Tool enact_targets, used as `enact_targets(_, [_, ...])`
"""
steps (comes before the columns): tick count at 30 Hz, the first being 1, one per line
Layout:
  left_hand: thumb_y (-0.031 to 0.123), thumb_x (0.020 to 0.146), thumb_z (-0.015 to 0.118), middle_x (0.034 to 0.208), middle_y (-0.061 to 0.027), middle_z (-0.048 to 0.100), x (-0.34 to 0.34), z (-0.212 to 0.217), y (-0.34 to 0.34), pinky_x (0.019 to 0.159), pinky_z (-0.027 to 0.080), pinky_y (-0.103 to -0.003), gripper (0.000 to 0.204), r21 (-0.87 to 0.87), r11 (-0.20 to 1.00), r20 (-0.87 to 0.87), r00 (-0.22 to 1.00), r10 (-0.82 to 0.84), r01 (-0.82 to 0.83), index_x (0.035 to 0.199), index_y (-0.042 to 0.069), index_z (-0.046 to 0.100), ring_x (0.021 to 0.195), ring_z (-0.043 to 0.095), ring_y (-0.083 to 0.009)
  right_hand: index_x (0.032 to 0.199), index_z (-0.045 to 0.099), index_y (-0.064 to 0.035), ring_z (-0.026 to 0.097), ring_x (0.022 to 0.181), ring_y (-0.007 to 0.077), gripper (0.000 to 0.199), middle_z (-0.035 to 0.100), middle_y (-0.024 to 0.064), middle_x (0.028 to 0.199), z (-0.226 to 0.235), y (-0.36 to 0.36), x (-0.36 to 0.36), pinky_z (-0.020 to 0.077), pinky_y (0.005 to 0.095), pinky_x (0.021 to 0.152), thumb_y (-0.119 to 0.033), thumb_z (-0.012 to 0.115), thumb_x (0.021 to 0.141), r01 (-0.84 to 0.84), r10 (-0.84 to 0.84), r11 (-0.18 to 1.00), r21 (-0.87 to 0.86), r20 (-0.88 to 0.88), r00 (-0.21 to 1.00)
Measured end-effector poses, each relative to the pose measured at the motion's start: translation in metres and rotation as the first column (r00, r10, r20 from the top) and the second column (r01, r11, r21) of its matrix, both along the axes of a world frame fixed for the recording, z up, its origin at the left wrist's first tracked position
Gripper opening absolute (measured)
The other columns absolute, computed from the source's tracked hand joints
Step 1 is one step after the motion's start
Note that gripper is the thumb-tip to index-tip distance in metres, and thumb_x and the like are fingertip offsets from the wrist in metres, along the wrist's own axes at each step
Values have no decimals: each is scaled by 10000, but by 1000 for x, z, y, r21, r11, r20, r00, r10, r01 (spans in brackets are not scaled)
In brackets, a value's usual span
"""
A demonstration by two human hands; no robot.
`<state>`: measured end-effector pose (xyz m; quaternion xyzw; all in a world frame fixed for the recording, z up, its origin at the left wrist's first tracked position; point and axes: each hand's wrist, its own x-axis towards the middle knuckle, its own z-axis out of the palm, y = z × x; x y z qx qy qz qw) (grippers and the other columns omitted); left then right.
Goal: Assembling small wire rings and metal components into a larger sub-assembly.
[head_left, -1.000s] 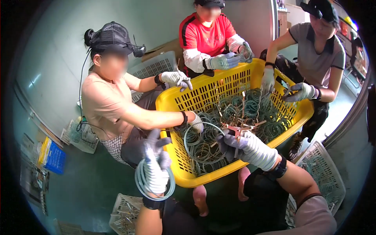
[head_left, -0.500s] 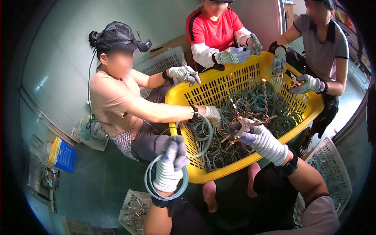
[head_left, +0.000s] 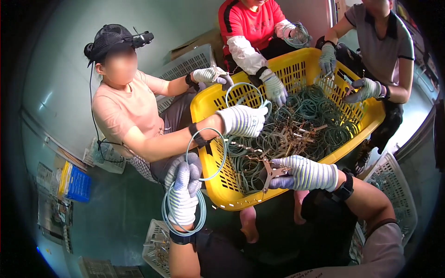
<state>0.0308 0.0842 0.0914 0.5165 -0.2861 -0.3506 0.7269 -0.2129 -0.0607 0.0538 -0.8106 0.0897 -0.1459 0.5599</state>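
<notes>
My gloved left hand (head_left: 182,197) is closed round several thin blue-green rings (head_left: 202,214), which hang about its wrist. One more ring (head_left: 225,147) stands up from its fingertips, in front of a co-worker's forearm. Over the near rim of the yellow basket (head_left: 241,203), my gloved right hand (head_left: 308,173) grips a flat, three-armed metal piece (head_left: 274,172) between thumb and fingers. Beside that piece, a row of small shiny metal bits (head_left: 245,147) shows against the basket. Heaped in the basket are many similar rings (head_left: 308,109) and brownish metal pieces (head_left: 296,134).
Three co-workers sit round the basket; a gloved hand (head_left: 244,120) with a ring reaches over it from the left, and another hand (head_left: 276,90) reaches in from the far side. White crates (head_left: 391,185) (head_left: 155,241) stand right and lower left. A blue box (head_left: 79,185) lies far left.
My right hand has moved down and left with the metal piece. My left hand has shifted slightly left, one ring now raised upright. The left co-worker's hand has lifted from the heap with a ring.
</notes>
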Motion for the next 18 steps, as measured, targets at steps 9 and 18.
enact_targets(9, [236, 907, 608, 695, 22, 550, -5, 4, -1, 445, 275, -145, 292, -17, 988, 226, 963, -147, 155, 1058, -14, 613, 478, 365, -6, 1086, 540, -27, 552, 940, 78, 226, 601, 0, 993, -4, -1, 7, 470, 253, 845, -79, 627, 884, 49, -106, 834, 549, 74, 992])
enact_targets(18, [211, 885, 636, 771, 21, 607, 4, 5, -2, 429, 280, -134, 161, -47, 998, -62, 997, -53, 50, 1004, 103, 631, 481, 391, 5, 1083, 600, -87, 652, 777, 254, 324, 640, 85, 866, 3, -14, 0, 509, 311, 669, -195, 703, 795, 403, -302, 839, -366, 302, 904])
